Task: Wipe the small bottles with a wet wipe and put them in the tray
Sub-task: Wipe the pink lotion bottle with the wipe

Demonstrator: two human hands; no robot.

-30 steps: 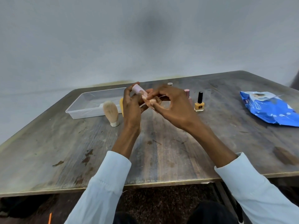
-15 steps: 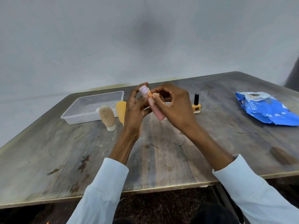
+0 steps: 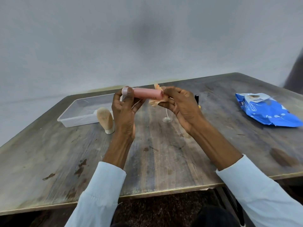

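Observation:
A pink tube-shaped bottle (image 3: 148, 94) with a pale cap lies level in the air above the table. My left hand (image 3: 125, 108) pinches its cap end between thumb and fingers. My right hand (image 3: 177, 103) holds a crumpled, orange-stained wet wipe (image 3: 158, 99) against the bottle's other end. A clear plastic tray (image 3: 72, 117) sits at the back left. A beige tube (image 3: 105, 119) stands cap-down beside the tray. A yellow nail polish bottle with a black cap (image 3: 197, 99) is mostly hidden behind my right hand.
A blue wet-wipe pack (image 3: 265, 110) lies at the right of the worn wooden table (image 3: 164, 154). A small clear round item (image 3: 167, 118) rests on the table under my hands. A grey wall rises behind the table.
The pink bottle has turned from tilted to level and is higher. My hands have drawn apart to its two ends, the wipe sliding to the right end.

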